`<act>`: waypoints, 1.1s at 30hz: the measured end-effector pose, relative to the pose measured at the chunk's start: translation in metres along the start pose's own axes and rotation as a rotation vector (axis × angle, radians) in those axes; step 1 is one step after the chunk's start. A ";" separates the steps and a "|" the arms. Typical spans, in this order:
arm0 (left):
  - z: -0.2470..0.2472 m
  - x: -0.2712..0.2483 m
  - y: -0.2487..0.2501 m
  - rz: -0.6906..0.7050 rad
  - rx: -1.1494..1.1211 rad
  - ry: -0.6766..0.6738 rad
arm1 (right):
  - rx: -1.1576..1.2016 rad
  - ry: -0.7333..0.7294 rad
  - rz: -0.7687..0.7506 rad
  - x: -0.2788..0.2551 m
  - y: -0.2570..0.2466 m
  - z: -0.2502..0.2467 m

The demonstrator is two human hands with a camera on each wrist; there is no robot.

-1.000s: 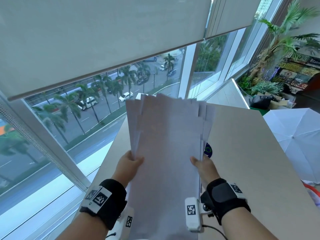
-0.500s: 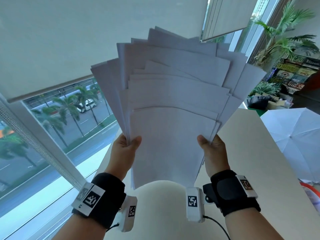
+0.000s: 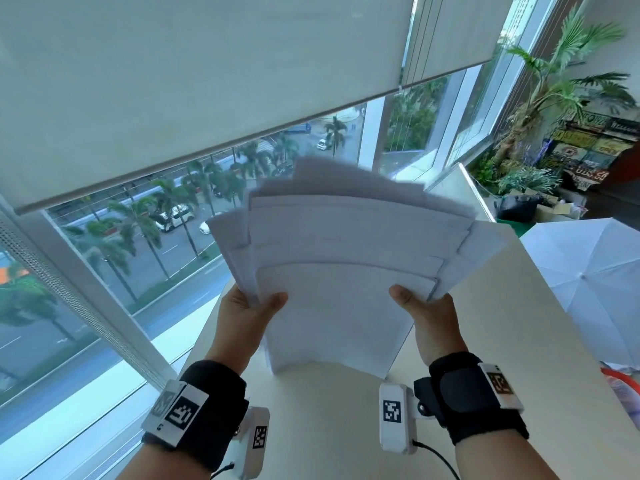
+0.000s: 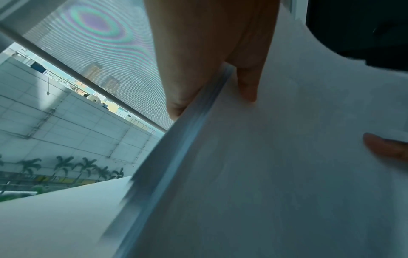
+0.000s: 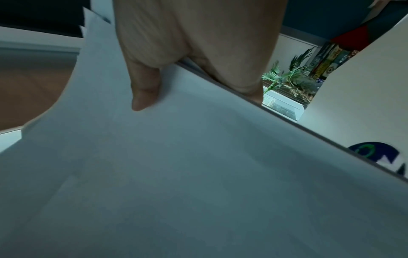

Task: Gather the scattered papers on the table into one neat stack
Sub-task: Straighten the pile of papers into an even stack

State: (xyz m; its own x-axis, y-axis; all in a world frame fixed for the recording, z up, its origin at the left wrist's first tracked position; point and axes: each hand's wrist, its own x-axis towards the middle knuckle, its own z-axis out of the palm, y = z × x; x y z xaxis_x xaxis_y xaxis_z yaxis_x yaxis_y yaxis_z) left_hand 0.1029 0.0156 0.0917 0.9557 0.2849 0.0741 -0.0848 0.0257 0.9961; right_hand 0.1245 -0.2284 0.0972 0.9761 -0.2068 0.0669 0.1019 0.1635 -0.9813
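Above the pale beige table [image 3: 519,341] we hold the fanned bundle of thin white paper sheets [image 3: 346,271]. Our left hand [image 3: 242,317] pinches one side edge, our right hand [image 3: 426,317] the other. These sheets seem light, floppy and slippery; gripping both sides low should prevent sliding.

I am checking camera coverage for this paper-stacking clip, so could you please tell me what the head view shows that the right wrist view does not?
Only the head view shows both hands at once, the left hand and the right hand, each gripping a side of the papers, whose top edges are fanned and uneven, above the table. It also shows the white umbrella.

Only the right wrist view shows a blue and green sticker past the sheets' edge.

Both show the right thumb on the front sheet, and the potted plant.
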 end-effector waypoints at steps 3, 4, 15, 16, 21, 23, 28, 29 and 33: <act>0.002 0.000 -0.002 -0.008 -0.020 -0.020 | -0.007 -0.019 0.023 -0.001 0.005 -0.002; 0.003 0.000 -0.003 -0.013 -0.019 -0.025 | -0.016 -0.046 0.022 0.000 0.006 -0.002; -0.008 0.015 -0.011 -0.082 -0.083 -0.155 | 0.032 -0.196 0.079 0.006 0.019 -0.015; -0.008 0.017 -0.012 -0.098 -0.068 -0.178 | 0.034 -0.214 0.094 0.007 0.021 -0.015; 0.000 0.017 -0.014 -0.112 0.005 -0.166 | 0.040 -0.158 0.131 0.008 0.024 -0.007; 0.004 0.015 -0.013 -0.093 0.001 -0.130 | 0.025 -0.119 0.126 0.008 0.025 -0.004; 0.007 0.014 -0.006 -0.061 -0.068 -0.085 | 0.012 -0.098 0.091 0.011 0.018 -0.001; 0.006 0.014 -0.005 -0.052 -0.066 -0.084 | 0.022 -0.101 0.089 0.012 0.016 -0.001; 0.002 0.016 -0.011 -0.064 -0.052 -0.100 | 0.061 -0.172 0.131 0.009 0.021 -0.006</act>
State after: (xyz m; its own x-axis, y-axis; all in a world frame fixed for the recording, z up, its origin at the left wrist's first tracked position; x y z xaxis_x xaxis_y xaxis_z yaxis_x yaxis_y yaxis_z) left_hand 0.1197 0.0178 0.0821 0.9828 0.1837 0.0177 -0.0349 0.0908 0.9953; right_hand 0.1346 -0.2323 0.0766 0.9996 -0.0127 -0.0257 -0.0219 0.2375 -0.9711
